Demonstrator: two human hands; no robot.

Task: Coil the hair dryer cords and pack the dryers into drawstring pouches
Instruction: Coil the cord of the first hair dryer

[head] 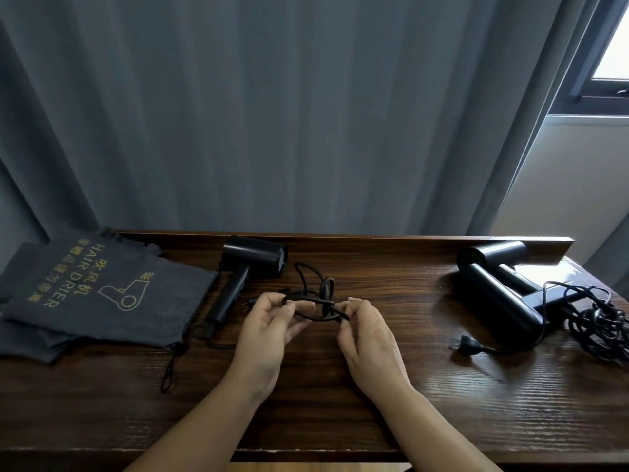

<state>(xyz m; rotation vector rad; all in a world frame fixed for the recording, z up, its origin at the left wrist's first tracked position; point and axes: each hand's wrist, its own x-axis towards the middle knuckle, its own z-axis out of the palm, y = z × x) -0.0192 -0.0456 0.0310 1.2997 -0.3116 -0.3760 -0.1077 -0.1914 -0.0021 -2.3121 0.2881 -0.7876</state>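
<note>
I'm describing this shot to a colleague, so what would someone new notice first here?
First, the two hands at the centre: the left hand and right hand both pinch a black cord looped just above the table. Its dryer lies behind them. At far left sits a stack of grey pouches with gold print, and at right two more dryers beside a tangle of cords.

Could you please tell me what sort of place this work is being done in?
Probably a hotel room or its housekeeping area: a dark wooden desk stands against floor-length grey curtains, with several identical black hair dryers and labelled "HAIR DRIER" pouches.
</note>
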